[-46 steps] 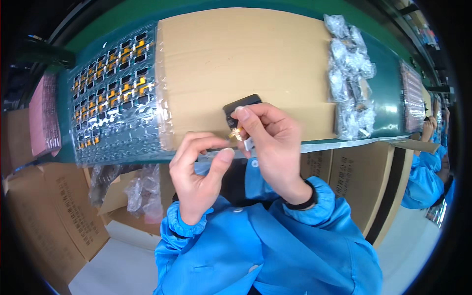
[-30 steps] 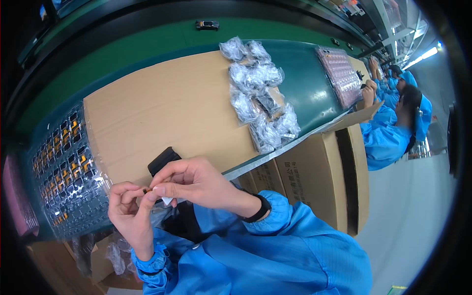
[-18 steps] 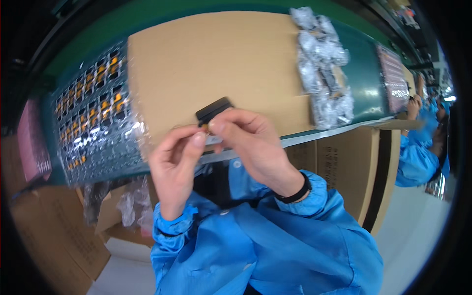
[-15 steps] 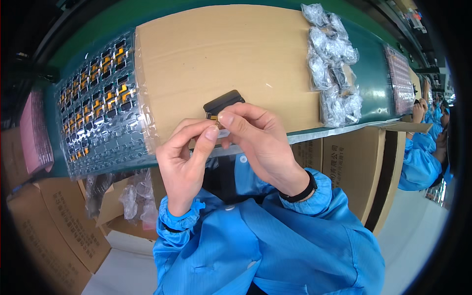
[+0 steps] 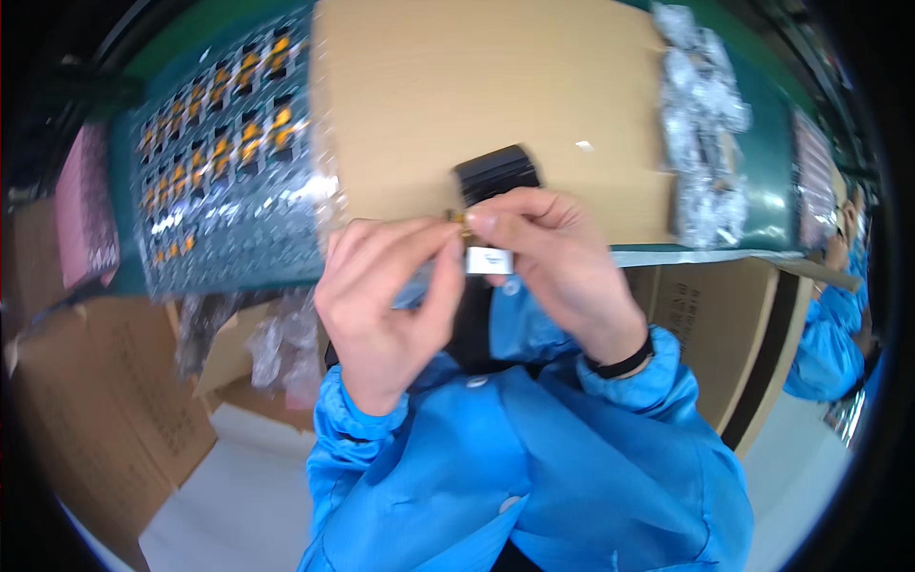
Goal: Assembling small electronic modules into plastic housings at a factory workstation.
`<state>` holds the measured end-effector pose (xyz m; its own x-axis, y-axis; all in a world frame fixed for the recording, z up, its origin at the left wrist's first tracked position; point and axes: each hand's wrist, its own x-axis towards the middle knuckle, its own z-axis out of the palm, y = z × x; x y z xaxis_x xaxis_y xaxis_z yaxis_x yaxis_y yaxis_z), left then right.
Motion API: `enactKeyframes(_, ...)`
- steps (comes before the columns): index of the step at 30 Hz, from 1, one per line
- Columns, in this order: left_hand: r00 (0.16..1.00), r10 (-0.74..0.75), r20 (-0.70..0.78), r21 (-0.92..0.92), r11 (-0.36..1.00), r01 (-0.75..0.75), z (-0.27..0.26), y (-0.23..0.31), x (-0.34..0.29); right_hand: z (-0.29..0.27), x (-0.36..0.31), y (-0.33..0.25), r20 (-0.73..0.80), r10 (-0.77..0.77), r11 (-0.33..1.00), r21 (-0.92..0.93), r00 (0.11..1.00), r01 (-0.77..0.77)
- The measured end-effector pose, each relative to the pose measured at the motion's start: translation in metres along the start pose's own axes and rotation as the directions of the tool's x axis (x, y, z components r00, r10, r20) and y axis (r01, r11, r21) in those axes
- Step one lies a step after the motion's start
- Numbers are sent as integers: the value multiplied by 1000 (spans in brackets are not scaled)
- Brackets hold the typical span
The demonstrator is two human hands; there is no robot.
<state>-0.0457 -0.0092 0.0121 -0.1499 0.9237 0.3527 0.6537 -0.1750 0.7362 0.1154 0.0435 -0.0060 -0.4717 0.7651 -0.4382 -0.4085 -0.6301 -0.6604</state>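
Note:
Both hands meet over the near edge of the cardboard sheet. My left hand (image 5: 386,300) pinches with thumb and forefinger at a small gold-and-dark electronic part (image 5: 461,221). From the other side, the thumb and fingertips of my right hand (image 5: 567,262) press on the same part. Just below them shows a white label-like piece (image 5: 489,261) with a dark mark; whether it belongs to the part I cannot tell. Right beyond the fingertips is a black, rounded, box-shaped device (image 5: 498,173). Motion blur hides finer detail.
A cardboard sheet (image 5: 477,76) covers the green bench. To the left lies a clear plastic tray (image 5: 229,238) with rows of orange-and-black flex parts. Bubble-wrapped items (image 5: 703,143) line the sheet's right side. Cartons (image 5: 701,334) stand below the bench; a co-worker's blue sleeve (image 5: 824,353) shows far right.
The view has shifted, so the bench contents sit further right or higher in the picture. My hands still pinch the small part; the white piece is now more exposed below my fingers.

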Motion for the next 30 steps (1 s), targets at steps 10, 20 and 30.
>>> enactKeyframes(10,443,-784,-436,336,315,888,-98,-125,-133,-16,4,5,191,94,994,-69,977,-82)
enactKeyframes(20,749,-500,-436,221,747,627,-59,-54,-84,-49,-8,-28,-10,-193,975,-110,981,191)
enactKeyframes(30,938,-345,27,-164,924,344,79,-9,-8,-45,-20,-30,-119,-248,913,-362,961,191)
